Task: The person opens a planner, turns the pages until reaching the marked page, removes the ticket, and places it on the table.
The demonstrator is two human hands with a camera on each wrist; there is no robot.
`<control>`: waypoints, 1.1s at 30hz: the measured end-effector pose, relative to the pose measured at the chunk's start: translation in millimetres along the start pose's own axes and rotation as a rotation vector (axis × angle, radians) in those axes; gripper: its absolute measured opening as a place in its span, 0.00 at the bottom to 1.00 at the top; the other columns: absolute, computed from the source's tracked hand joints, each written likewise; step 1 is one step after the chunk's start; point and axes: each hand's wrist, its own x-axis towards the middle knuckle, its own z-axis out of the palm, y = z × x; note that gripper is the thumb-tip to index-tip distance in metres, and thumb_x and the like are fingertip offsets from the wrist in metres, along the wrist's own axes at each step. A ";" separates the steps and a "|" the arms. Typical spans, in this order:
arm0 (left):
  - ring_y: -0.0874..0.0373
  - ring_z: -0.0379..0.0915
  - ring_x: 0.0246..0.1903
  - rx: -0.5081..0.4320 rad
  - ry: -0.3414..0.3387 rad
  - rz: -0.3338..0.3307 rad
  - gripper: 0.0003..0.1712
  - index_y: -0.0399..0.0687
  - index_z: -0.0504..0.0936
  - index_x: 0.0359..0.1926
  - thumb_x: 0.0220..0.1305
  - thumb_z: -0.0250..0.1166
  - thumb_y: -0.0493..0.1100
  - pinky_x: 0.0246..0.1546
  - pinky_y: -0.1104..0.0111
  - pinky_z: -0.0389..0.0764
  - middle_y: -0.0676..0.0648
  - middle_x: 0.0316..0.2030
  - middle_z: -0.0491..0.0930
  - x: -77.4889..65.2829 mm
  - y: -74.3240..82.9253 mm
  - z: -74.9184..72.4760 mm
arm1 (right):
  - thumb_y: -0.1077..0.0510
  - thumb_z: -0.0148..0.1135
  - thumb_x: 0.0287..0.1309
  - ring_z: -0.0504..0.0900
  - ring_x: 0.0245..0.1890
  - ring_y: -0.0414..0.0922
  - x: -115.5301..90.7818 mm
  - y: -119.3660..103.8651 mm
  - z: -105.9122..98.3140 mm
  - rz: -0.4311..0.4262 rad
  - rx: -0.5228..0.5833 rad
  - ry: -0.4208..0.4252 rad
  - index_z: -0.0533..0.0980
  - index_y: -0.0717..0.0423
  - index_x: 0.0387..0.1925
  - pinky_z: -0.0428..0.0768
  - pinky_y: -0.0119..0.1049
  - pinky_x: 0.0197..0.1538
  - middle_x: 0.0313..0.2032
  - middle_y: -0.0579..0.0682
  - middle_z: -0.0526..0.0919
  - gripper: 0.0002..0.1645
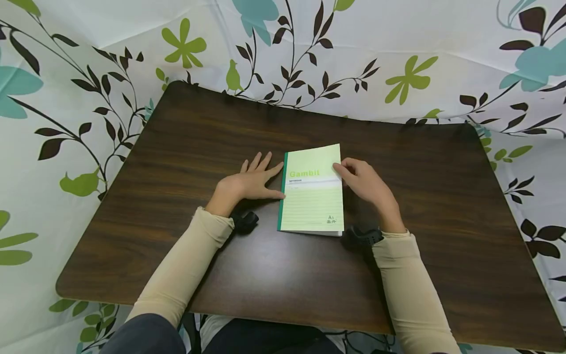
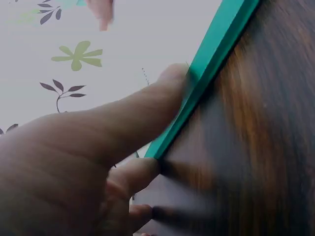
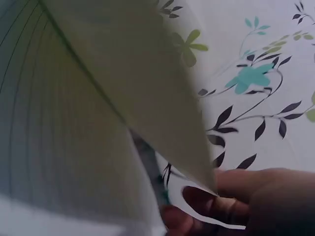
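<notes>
A pale green notebook [image 1: 313,206] with a dark green spine lies on the table, its cover reading "Gambit". My left hand [image 1: 252,184] is spread flat-fingered at its left side, thumb and fingertip touching the green spine [image 2: 206,64]. At the right edge, my right hand [image 1: 364,179] pinches the cover between thumb and fingers. The right wrist view shows the cover's inner side [image 3: 138,73] lifted at an angle over a ruled page [image 3: 64,142]. Part of the right fingers is hidden behind the paper.
A dark brown wooden table [image 1: 177,147] stretches around the notebook on all sides. Patterned white cloth [image 1: 353,29] with leaves, flowers and birds hangs behind and beside it. Black cables [image 1: 353,339] show below the front edge.
</notes>
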 end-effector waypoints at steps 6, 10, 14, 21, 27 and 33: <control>0.44 0.14 0.83 -0.052 0.068 0.027 0.47 0.59 0.38 0.85 0.78 0.40 0.72 0.81 0.43 0.22 0.45 0.84 0.24 -5.7 5.5 -3.4 | 0.38 0.39 0.83 0.75 0.49 0.54 -7.7 -19.2 -1.4 -0.103 0.198 -0.050 0.73 0.58 0.61 0.76 0.49 0.56 0.48 0.58 0.77 0.31; 0.43 0.19 0.84 -0.125 0.212 0.112 0.44 0.54 0.37 0.85 0.82 0.39 0.66 0.82 0.44 0.27 0.44 0.85 0.29 -4.8 11.4 -4.4 | 0.39 0.35 0.83 0.72 0.67 0.54 -12.5 -33.3 3.0 -0.152 0.326 -0.106 0.58 0.53 0.80 0.66 0.58 0.76 0.69 0.56 0.72 0.36; 0.42 0.28 0.84 -0.259 0.364 0.219 0.42 0.50 0.39 0.85 0.83 0.40 0.63 0.83 0.45 0.38 0.43 0.85 0.36 -3.8 24.4 -4.2 | 0.38 0.32 0.84 0.69 0.73 0.51 -15.4 -43.6 11.5 -0.198 0.372 -0.126 0.51 0.49 0.83 0.65 0.57 0.77 0.76 0.51 0.64 0.37; 0.46 0.35 0.83 -0.477 0.458 0.288 0.43 0.56 0.38 0.85 0.81 0.42 0.65 0.82 0.45 0.49 0.48 0.85 0.40 -11.8 49.8 -3.0 | 0.32 0.26 0.81 0.63 0.78 0.53 -22.1 -55.2 23.4 -0.244 0.321 -0.156 0.46 0.47 0.85 0.62 0.56 0.80 0.83 0.45 0.51 0.42; 0.47 0.28 0.84 -0.516 0.462 0.279 0.47 0.60 0.31 0.85 0.79 0.42 0.68 0.82 0.41 0.45 0.50 0.85 0.34 -17.5 49.5 -5.3 | 0.32 0.30 0.81 0.58 0.82 0.51 -23.5 -60.2 33.0 -0.288 0.260 -0.245 0.44 0.45 0.85 0.57 0.55 0.82 0.84 0.43 0.47 0.42; 0.42 0.20 0.83 -0.508 0.461 0.247 0.47 0.61 0.31 0.85 0.79 0.44 0.67 0.82 0.39 0.36 0.50 0.85 0.32 -27.9 42.1 -13.1 | 0.42 0.35 0.85 0.66 0.78 0.49 -16.1 -57.1 36.9 -0.325 0.220 -0.258 0.51 0.47 0.84 0.62 0.54 0.80 0.82 0.45 0.55 0.35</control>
